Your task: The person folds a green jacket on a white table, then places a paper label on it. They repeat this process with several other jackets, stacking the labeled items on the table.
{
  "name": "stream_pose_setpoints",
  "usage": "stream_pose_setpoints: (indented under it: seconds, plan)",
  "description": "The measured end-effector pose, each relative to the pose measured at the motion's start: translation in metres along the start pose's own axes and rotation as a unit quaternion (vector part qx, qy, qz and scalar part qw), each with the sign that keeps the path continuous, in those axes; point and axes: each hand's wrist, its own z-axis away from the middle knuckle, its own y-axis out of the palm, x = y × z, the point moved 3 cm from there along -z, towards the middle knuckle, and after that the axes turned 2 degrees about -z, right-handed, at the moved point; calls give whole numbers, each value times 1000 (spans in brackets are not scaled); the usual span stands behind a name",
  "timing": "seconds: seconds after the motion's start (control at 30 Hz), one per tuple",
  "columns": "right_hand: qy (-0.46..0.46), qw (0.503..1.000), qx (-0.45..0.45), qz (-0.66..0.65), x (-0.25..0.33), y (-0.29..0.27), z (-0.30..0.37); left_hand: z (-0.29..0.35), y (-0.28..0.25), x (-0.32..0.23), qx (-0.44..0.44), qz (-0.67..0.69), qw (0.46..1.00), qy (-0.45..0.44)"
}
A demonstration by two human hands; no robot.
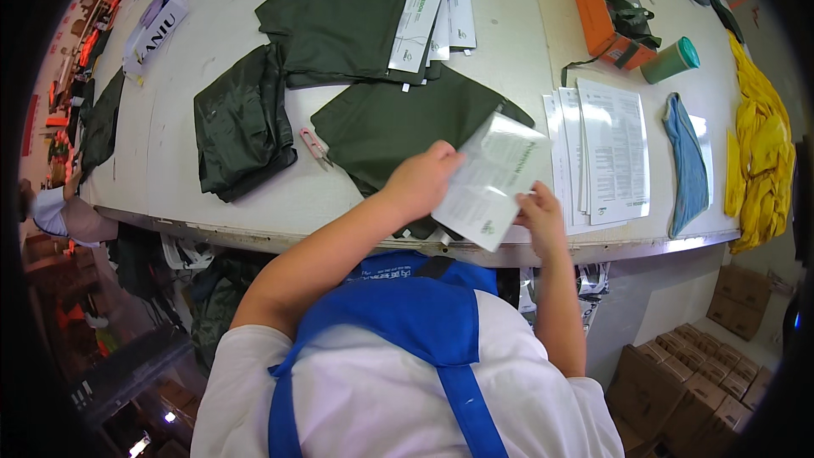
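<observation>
- Head view: sheet [494, 178] (white, printed) is in both hands, above the table's [229, 222] near edge, in front of the person.
- Sheet's long axis is diagonal: far end leans right, near end points left and toward the person. Short edges slope down to the right.
- Printed side faces up; green logo sits at the near end.
- Left hand [426, 178]: fingers clamped on sheet's left long edge, toward the far end.
- Right hand [541, 214]: thumb and fingers pinch the right long edge, lower down, toward the near end.
- Green piece [407, 114] lies flat behind and partly under the sheet in view; can't tell if they touch.
- Pile [339, 21] of dark green pieces lies beyond it, white sheets on its right side.
- Snips [315, 148] just left of green piece, tips toward the person and slightly right.
- Bundle [243, 123], dark and shiny, is left of snips, long axis running front to back.
- Papers [612, 153] overlap in a stack right of the sheet, long axis front to back.
- Blue strip [687, 170] right of papers, also lengthwise front to back; yellow cloth [755, 136] at the table's right end.
- Orange box [588, 0] at far right, cup [668, 62] beside it.
</observation>
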Motion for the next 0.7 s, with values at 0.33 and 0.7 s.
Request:
stream_pose_setpoints:
  seconds: [0.33, 0.7]
  plan:
    - [-156, 985, -43, 60, -18, 6, 2, 54, -43, -63, 12, 136, 984, 111]
    - [-303, 949, -76, 37, 86, 24, -89, -4, -129, 8, -259, -155, 952, 54]
